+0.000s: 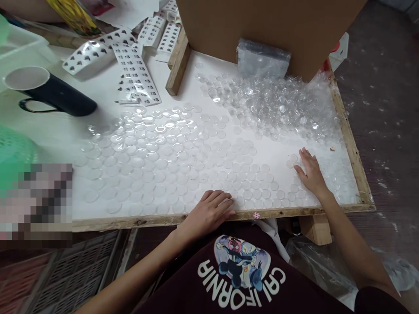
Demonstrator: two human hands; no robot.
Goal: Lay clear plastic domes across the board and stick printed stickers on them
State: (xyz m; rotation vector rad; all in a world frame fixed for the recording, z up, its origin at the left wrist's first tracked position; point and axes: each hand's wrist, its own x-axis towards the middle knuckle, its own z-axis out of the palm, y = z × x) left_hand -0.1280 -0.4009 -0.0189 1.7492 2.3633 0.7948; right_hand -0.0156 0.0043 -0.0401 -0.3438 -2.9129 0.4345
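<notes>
Just above the near rail [144, 221], toward its right end, the right hand [310, 172] is spread low over clear discs [257, 194], fingers a little apart and thumb held off; I cannot tell whether the tips press on any. The left hand [214, 209] rests on the near rail about its middle, fingers together and slightly bent; what lies under the palm, if anything, I cannot tell from where I stand.

The discs lie mostly in one layer back from the near rail. Farther from it, on the right, is a loose heap [281, 102] of them, with a wrapped packet [263, 59] behind, against a brown carton [271, 26].

Risks noted, as judgement. A broad sweep of the right hand could ride discs over one another or push some over the near rail, being thin and probably light. The heap could slump toward the near rail if its lower edge were disturbed. A tan crumb [332, 149], back from the right end of the near rail, could be swept in among the discs. The dark mug [67, 93], well back from the near rail's left end, stands beside the discs; a knock could topple it onto them.
</notes>
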